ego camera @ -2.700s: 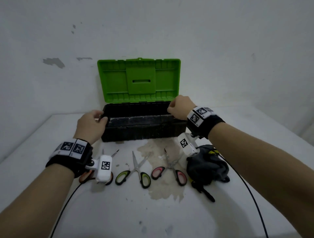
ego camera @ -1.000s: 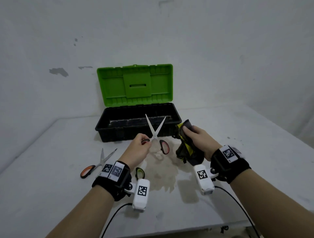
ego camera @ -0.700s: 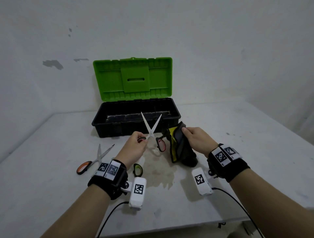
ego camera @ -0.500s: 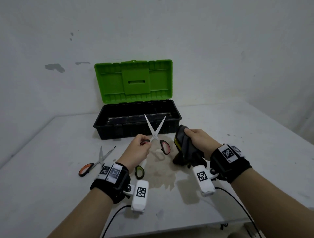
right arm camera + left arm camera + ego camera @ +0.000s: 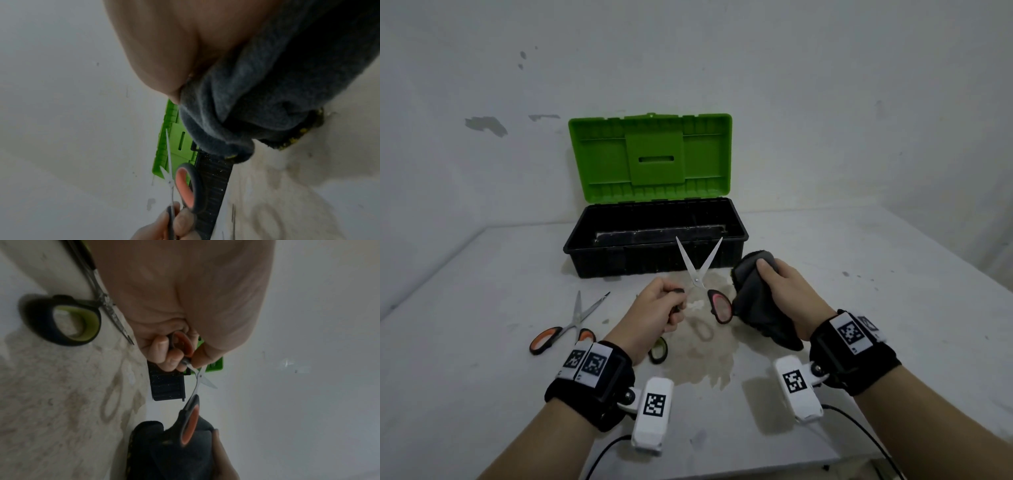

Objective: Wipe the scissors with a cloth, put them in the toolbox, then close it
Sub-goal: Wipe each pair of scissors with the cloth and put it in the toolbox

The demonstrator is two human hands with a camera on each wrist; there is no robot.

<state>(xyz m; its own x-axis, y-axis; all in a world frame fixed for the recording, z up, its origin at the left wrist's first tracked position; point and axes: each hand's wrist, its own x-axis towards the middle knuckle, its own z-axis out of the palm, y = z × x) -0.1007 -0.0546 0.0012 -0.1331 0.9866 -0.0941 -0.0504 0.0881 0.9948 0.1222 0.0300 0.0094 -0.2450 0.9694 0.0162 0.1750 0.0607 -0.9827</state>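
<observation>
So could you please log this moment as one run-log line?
left hand: holds red-handled scissors, blades open | right hand: grips cloth | toolbox: open | wiping: not yet

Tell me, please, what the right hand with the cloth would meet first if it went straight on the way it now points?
Probably the front wall of the toolbox, near its right corner. The right hand and cloth point up and away toward it; the red scissors sit just left of that line, though depth is unclear.
</observation>
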